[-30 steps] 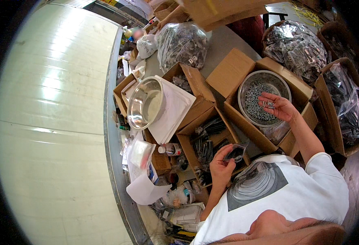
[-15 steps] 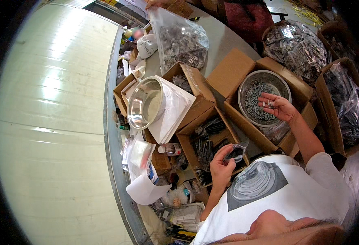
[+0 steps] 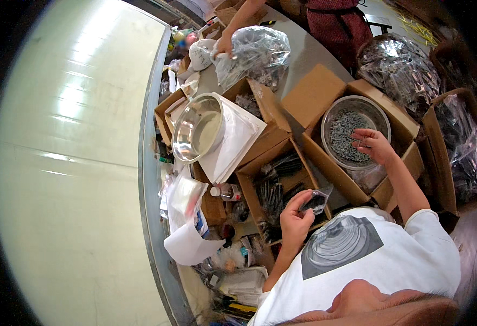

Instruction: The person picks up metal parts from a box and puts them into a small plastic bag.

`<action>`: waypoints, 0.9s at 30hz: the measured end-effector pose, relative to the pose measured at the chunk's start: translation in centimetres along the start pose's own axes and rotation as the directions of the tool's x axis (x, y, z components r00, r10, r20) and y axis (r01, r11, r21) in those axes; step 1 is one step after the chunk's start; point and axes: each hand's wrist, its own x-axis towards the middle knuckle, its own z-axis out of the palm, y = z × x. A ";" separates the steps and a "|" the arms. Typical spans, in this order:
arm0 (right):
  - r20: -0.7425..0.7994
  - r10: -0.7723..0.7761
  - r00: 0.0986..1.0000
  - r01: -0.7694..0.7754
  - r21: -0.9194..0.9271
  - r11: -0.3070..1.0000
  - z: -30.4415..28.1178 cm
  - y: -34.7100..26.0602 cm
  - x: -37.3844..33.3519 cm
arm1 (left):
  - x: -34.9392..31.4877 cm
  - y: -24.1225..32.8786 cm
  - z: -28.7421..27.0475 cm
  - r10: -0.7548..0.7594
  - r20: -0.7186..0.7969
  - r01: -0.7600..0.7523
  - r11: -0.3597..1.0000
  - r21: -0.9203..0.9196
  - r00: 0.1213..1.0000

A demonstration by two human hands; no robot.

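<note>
My left hand (image 3: 295, 217) pinches a small clear plastic bag (image 3: 317, 202) by its side, its mouth spread apart. Dark shapes show through the film; whether anything lies inside, I cannot tell. Over the right part of a round metal bowl (image 3: 386, 120), my right hand (image 3: 377, 148) has its fingers curled around a few small screws, mostly hidden by the fingers. Many grey screws (image 3: 347, 130) lie in that bowl, which sits in an open cardboard box (image 3: 325, 157). Beneath my left hand, another carton (image 3: 249, 182) contains black bundled parts (image 3: 271, 198).
An empty steel bowl (image 3: 195, 146) rests tilted on white sheets (image 3: 235, 141). Across the table, a co-worker's hand (image 3: 225, 44) grips a large clear bag of parts (image 3: 254, 57). Boxes of bagged metal pieces (image 3: 398, 68) stand at right. A capped bottle (image 3: 226, 192) lies beside the carton.
My right hand's fingers have curled in, covering more of the screws. The co-worker's large bag has gone from pulled up tall to lower and bunched. My left hand stays nearly in place.
</note>
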 end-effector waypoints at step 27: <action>0.834 -0.222 0.505 0.816 -0.378 0.438 18.7 -5.8 -10.1 | 1.5 0.1 -1.1 0.146 0.017 -0.147 0.984 0.100 0.989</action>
